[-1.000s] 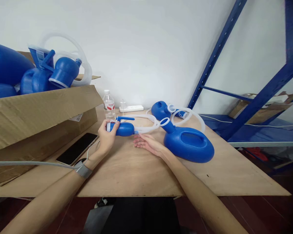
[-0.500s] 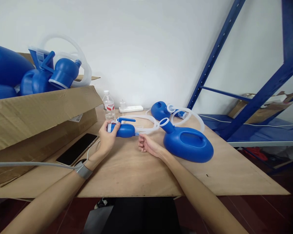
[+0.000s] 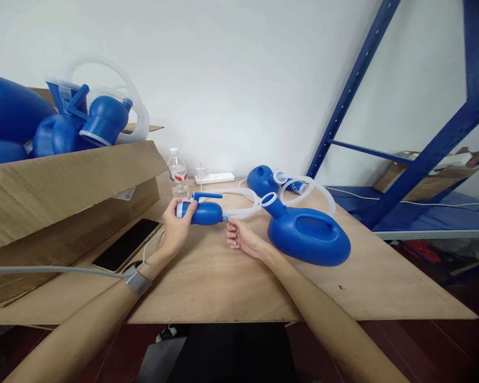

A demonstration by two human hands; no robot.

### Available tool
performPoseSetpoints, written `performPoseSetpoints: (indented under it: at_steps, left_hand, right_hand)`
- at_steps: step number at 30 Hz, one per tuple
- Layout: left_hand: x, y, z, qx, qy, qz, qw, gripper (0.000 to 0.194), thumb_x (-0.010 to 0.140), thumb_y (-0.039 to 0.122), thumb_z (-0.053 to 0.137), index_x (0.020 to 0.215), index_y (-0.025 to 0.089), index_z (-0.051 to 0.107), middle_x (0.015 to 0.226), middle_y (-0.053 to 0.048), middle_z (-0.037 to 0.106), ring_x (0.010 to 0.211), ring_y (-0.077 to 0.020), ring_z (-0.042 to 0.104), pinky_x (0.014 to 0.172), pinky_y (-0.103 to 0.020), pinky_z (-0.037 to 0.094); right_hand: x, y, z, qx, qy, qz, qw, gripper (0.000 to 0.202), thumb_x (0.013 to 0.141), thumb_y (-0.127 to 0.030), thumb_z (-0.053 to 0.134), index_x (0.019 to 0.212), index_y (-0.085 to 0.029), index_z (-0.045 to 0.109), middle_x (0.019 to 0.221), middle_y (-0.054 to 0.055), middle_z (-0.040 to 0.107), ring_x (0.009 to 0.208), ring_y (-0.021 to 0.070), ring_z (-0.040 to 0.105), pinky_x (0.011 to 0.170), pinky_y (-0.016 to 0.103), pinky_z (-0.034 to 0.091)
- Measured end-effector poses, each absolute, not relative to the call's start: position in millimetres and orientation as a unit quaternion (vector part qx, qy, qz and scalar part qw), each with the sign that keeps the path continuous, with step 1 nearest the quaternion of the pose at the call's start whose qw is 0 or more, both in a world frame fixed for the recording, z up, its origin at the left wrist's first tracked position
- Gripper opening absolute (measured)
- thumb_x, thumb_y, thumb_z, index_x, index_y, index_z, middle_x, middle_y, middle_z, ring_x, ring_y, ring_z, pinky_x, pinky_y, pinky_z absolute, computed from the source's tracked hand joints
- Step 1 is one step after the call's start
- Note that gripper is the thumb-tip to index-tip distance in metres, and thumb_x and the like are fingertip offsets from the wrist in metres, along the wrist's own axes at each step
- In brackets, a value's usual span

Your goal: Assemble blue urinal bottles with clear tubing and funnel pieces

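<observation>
My left hand (image 3: 178, 221) grips the white-rimmed end of a small blue container (image 3: 207, 213) with a blue handle on top, held sideways above the table. At the container's narrow right end, my right hand (image 3: 239, 236) has its fingers curled, thumb and forefinger pinched at the tip where the clear tube (image 3: 245, 212) begins. What exactly the pinch holds is too small to tell. Just right of that hand lies a big blue bottle (image 3: 309, 236) with an open neck. Behind it rests another blue bottle (image 3: 260, 181) with a coiled tube.
An open cardboard box (image 3: 75, 186) full of blue containers stands at the left. Beside it lie a phone (image 3: 126, 244) and a cable. A water bottle (image 3: 178, 174) and a power strip (image 3: 214, 178) are by the wall. Blue shelving (image 3: 423, 159) rises at the right.
</observation>
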State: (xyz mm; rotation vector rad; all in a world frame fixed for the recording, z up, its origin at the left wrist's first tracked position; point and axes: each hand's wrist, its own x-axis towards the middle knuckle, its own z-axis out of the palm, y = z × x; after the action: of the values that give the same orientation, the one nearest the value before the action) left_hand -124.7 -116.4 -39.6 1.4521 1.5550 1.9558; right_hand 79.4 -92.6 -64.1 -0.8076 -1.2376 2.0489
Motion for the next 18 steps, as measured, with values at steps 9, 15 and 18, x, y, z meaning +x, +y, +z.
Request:
performPoseSetpoints:
  at_steps: [9,15,18]
  left_hand:
    - [-124.6,-116.2,-42.3,0.502,0.528,0.673,0.130,0.028,0.081,0.046,0.071,0.083,0.021,0.060,0.078,0.002,0.060,0.073,-0.0167,0.055,0.071,-0.027,0.042]
    - [-122.6,-115.9,-44.5,0.488,0.519,0.690,0.127,0.027,0.082,0.046,0.070,0.083,0.021,0.060,0.080,0.002,0.060,0.076,-0.0168,0.057,0.074,-0.027,0.044]
    - [-122.3,-117.4,-43.8,0.490,0.519,0.691,0.115,0.027,0.083,0.047,0.068,0.084,0.021,0.059,0.081,0.001,0.060,0.076,-0.0169,0.057,0.074,-0.027,0.045]
  right_hand:
    - [78.3,-97.3,-64.7,-0.283,-0.478,0.768,0.318,0.039,0.091,-0.045,0.058,0.068,-0.023,0.035,0.058,-0.010,0.027,0.046,0.0065,0.018,0.044,0.023,0.010]
    - [75.2,-103.7,-57.9,-0.262,-0.479,0.773,0.323,0.041,0.090,-0.044,0.060,0.069,-0.023,0.032,0.058,-0.011,0.025,0.047,0.0063,0.012,0.044,0.023,0.008]
    - [76.5,-104.3,-54.0,-0.259,-0.486,0.771,0.320,0.040,0.091,-0.044,0.059,0.069,-0.023,0.032,0.058,-0.011,0.024,0.047,0.0062,0.012,0.044,0.023,0.008]
